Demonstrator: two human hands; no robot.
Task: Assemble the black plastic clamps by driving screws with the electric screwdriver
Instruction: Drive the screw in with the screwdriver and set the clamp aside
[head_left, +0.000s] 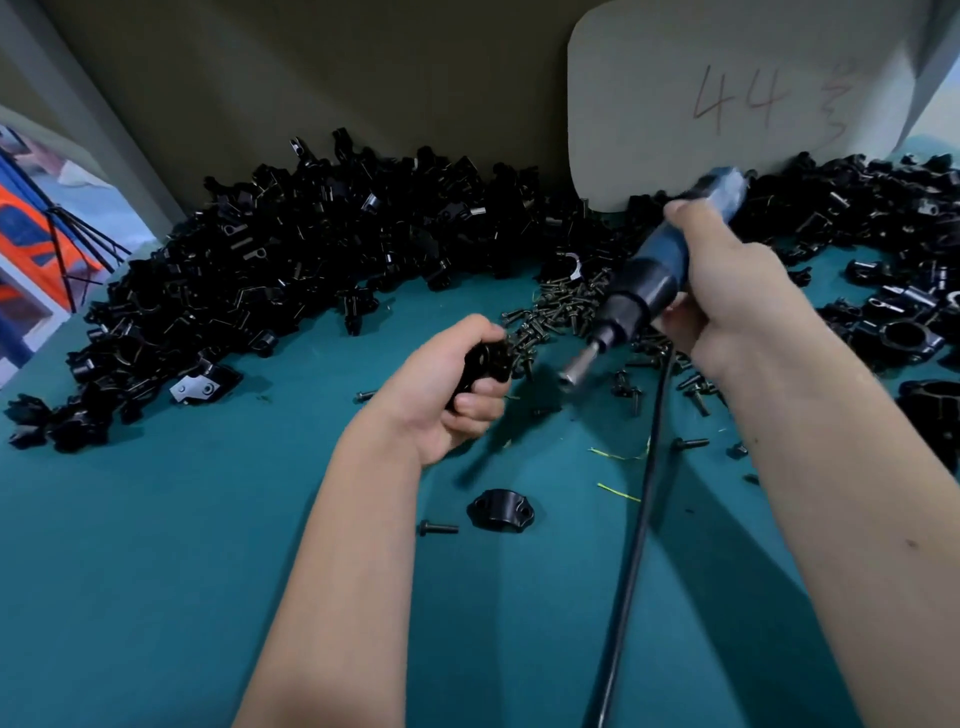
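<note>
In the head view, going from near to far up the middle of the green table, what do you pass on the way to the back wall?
Loose screw and clamp half lying side by side → left hand gripping a clamp part → pile of screws → heap of black clamp parts → card marked 44.

This is a small factory assembly station: a teal surface (156, 571) carries a big heap of black plastic clamp parts (291, 244) from 9 to 12 o'clock, loose screws (566, 306) near the centre, and a numbered card (727, 104) at 1 o'clock.
</note>
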